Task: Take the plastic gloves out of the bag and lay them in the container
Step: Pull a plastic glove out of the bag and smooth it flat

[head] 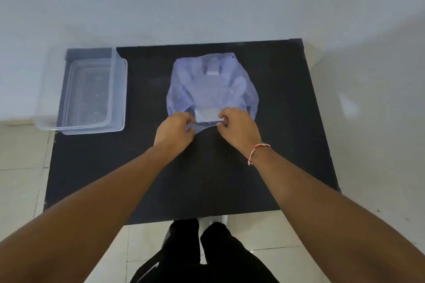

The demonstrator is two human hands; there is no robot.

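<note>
A translucent bluish plastic bag [184,89] lies flat in the middle of the black table [287,145]. Through it I see pale plastic gloves [211,89] and a small white card near the far end. My left hand [176,132] pinches the bag's near edge on the left. My right hand [238,128] pinches the same edge on the right, a red and white thread on its wrist. The clear rectangular container [119,94] stands at the table's far left corner with nothing visible in it.
The table backs onto a pale wall. Its front edge [184,219] is close to my legs, over a light tiled floor. The container overhangs the table's left edge slightly.
</note>
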